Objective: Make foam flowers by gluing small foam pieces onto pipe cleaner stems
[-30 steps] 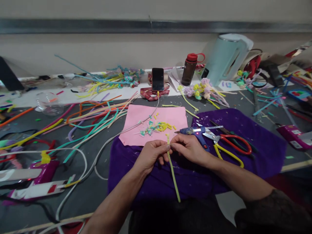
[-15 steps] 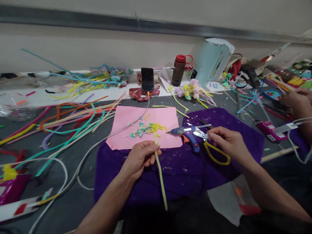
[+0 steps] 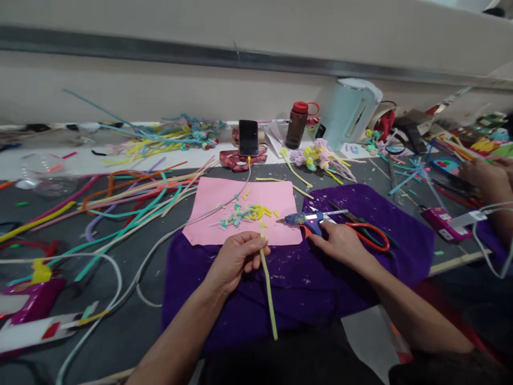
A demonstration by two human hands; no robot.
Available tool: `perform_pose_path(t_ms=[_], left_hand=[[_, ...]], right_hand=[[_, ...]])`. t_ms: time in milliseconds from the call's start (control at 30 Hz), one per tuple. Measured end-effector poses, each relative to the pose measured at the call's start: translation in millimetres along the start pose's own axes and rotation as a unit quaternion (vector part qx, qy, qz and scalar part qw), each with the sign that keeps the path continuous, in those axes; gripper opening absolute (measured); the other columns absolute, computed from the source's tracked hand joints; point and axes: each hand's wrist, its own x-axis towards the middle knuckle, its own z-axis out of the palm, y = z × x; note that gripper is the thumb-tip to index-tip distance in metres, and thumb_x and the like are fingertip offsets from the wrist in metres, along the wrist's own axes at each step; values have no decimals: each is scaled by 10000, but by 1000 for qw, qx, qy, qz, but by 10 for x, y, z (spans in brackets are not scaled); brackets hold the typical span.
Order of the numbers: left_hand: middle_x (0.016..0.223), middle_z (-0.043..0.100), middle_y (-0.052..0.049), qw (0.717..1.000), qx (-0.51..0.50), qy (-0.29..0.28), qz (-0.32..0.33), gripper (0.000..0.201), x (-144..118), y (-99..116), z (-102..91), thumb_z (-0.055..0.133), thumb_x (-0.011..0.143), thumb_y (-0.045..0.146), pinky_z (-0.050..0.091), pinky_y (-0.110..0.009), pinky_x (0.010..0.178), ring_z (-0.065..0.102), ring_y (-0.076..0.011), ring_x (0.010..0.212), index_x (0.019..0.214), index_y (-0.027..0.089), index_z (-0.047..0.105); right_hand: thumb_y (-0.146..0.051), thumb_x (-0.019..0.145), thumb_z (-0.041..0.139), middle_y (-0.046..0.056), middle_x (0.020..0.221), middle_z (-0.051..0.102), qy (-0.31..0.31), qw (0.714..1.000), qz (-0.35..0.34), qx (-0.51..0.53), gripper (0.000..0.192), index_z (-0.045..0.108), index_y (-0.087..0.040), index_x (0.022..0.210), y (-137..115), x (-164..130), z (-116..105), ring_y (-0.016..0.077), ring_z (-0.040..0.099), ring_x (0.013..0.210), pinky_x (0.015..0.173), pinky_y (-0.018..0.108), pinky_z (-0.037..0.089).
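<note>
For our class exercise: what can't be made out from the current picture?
All in the head view:
Glue gun: handle mostly behind the right hand, so the grip is unclear.
Scissors: partly hidden by that hand.
Yellow-green stem: pinched part covered by the left hand.
Co-worker's arm: cut off by the right edge.

At lower centre of the frame, a long, thin, fuzzy pale yellow-green stem is standing out against a rumpled deep-purple cloth. Mid-frame, a flat pink rectangular sheet is setting off short, fuzzy yellow and teal snippets. Right of centre, a blue plastic glue gun is showing an orange trigger.
</note>
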Motion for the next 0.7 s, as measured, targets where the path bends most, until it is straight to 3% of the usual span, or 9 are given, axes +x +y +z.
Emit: perform_pose_path(t_ms=[100, 167, 333, 500, 567, 700], left_hand=[[597, 624, -26, 1000, -20, -6, 9, 204, -17, -2, -24, 634, 703, 297, 219, -122, 310, 397, -4, 348, 635, 109, 590], [587, 620, -22, 999, -34, -8, 15, 208, -28, 2, -39, 626, 710, 300, 211, -123, 307, 386, 0, 337, 630, 110, 592], [562, 603, -16, 997, -72, -20, 3, 217, -47, 11, -58, 625, 705, 303, 208, -127, 305, 390, -5, 331, 612, 112, 585], [561, 590, -12, 995, -94, -13, 2, 208, -36, -8, -66, 631, 699, 304, 203, -122, 309, 390, -4, 336, 643, 107, 591], [554, 584, -8, 995, -95, -6, 6, 212, -30, -7, -69, 636, 692, 307, 202, -124, 309, 388, -5, 334, 641, 108, 589], [527, 572, -1, 997, -71, 25, 22, 239, -22, 18, -85, 631, 693, 331, 204, -133, 308, 376, -10, 328, 616, 113, 573]], right_hand=[[-426, 756, 521, 18, 615, 569, -2, 994, 17, 112, 244, 523, -184, 720, 30, 4, 28, 164, 526, 550, 503, 255, 327], [-410, 730, 555, -7, 635, 541, 14, 973, 26, 229, 226, 493, -193, 730, 41, -36, 21, 151, 512, 576, 527, 251, 358], [-364, 735, 591, -20, 626, 498, -10, 872, 64, 485, 218, 495, -200, 841, -50, -147, -40, 128, 475, 535, 504, 242, 385], [-335, 766, 558, -11, 573, 504, -48, 810, 78, 579, 146, 514, -197, 784, -181, -87, -174, 131, 472, 475, 447, 244, 372], [-316, 771, 536, 23, 657, 580, -49, 788, 55, 611, 135, 543, -194, 828, -246, -19, -253, 155, 529, 530, 505, 271, 426], [-314, 791, 495, 87, 897, 650, -107, 737, -20, 667, 225, 565, -192, 967, -384, 109, -333, 179, 579, 605, 553, 305, 457]])
